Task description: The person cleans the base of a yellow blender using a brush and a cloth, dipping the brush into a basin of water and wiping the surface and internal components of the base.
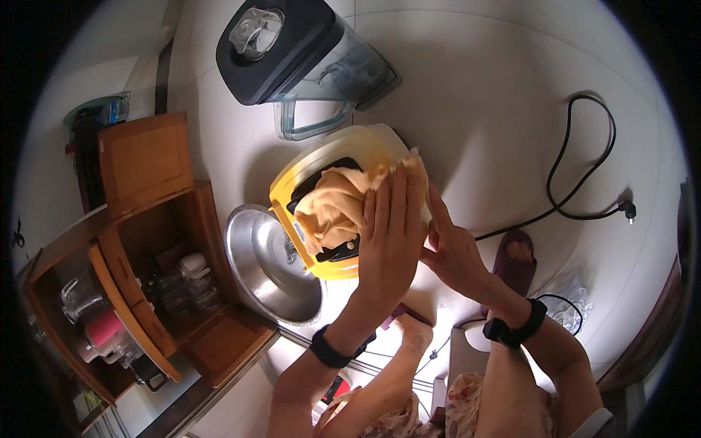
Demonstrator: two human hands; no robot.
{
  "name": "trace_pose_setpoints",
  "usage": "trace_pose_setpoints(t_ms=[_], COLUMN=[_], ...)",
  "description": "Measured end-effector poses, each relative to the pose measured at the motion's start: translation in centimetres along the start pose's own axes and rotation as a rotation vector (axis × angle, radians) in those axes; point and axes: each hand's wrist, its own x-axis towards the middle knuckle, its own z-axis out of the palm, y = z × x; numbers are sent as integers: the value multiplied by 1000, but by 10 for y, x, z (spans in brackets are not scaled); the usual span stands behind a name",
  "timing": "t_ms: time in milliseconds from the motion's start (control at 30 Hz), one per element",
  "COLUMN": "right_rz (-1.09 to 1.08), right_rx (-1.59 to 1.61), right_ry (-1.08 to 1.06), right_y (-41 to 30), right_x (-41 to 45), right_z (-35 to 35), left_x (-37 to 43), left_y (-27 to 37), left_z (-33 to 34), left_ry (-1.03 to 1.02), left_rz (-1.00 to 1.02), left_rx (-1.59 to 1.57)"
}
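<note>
A yellow and off-white blender base [323, 156] with a black top sits on the floor before me. A crumpled orange cloth [334, 205] covers much of that top. My left hand [390, 230] presses the cloth onto the base, its fingers stretched out. Against the base's right side rests my right hand [457, 252], index finger extended and the other fingers partly bent; whether it grips the base is hidden. Just beyond the base stands a clear blender jar [350, 71] with a black lid and a handle.
A steel basin [268, 268] stands left of the base. A black power cord [558, 164] loops across the tiled floor [493, 82] to a plug [628, 209]. Farther left, an open wooden cabinet [164, 235] holds appliances and jars. Clear plastic [569, 306] lies near my slippered foot [515, 263].
</note>
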Motion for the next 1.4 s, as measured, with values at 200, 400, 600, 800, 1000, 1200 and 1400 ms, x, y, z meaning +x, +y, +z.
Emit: trace_pose_setpoints(t_ms=[200, 400, 600, 800, 1000, 1200, 1400], right_rz=[39, -44, 106, 126, 211, 171, 137], right_rx=[15, 48, 29, 44, 83, 48, -38], right_ry=[-13, 96, 2, -45, -37, -25, 1], right_y=[-5, 13, -10, -4, -10, -14, -13], right_x=[6, 5, 9, 4, 4, 5, 1], right_z=[-10, 3, -15, -14, -17, -13, -15], left_x=[-30, -56, -58, -70, -20, -3, -19], left_y=[8, 11, -6, -51, -88, -86, -64], left_z=[-5, -16, -37, -92, -52, -13, -22], left_ry=[-32, -76, 54, 357, 676, 426, 328], left_rz=[52, 41, -95, -483, -445, -282, -351], left_rx=[-113, -192, -381, -505, -492, -278, -222])
